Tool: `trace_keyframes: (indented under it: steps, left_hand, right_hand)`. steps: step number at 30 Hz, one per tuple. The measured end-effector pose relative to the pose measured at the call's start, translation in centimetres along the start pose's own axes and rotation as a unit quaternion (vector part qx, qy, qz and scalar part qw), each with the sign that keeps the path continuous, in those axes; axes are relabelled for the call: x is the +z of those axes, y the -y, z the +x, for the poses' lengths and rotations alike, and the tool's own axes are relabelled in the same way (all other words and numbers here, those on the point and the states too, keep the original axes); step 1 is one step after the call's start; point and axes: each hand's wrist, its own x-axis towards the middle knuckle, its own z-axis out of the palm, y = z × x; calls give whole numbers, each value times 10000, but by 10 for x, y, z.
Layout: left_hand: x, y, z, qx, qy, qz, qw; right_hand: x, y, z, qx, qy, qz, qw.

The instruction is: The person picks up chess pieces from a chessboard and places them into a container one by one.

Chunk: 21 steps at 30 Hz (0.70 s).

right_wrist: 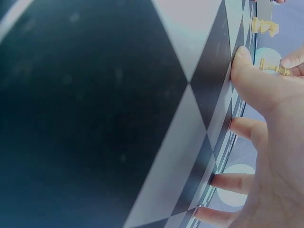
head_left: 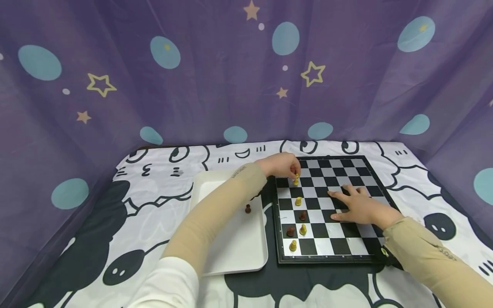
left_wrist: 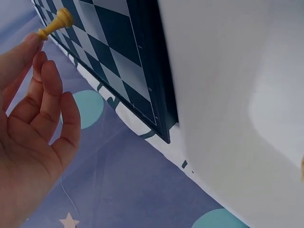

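Observation:
My left hand (head_left: pixel 280 165) pinches a small yellow chess piece (head_left: pixel 296 181) by its top, between thumb and fingertips, over the far left squares of the chessboard (head_left: pixel 325 231). In the left wrist view the piece's base (left_wrist: pixel 65 18) points away from the fingers. Whether it touches the board I cannot tell. My right hand (head_left: pixel 360 207) rests on the board's right half, fingers spread, gripping nothing. Nearer me along the left columns stand a yellow piece (head_left: pixel 298 201), a dark red piece (head_left: pixel 303 215), another dark red piece (head_left: pixel 290 231) and two more yellow pieces (head_left: pixel 293 245).
Left of the board lies a white tray (head_left: pixel 235 252) with a dark red piece (head_left: pixel 248 208) in it; my left forearm covers part of the tray. A cartoon-print cloth (head_left: pixel 154 171) covers the table. Behind it hangs a purple curtain (head_left: pixel 215 98).

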Motion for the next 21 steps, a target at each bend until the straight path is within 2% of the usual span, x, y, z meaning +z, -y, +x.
trace_keyframes:
  steps: [5,13,21]
  left_hand:
    - [-1,-1,-3,47,16,77,10000]
    - [1,1,-8,58,-8,-52,10000]
    - [2,-6,-18,111,41,-69,9999]
  right_hand:
    - [0,0,0,-27,-19,1,10000]
    - [-1,1,0,-23,-14,9,10000]
    - [-1,0,0,15,12,27,10000]
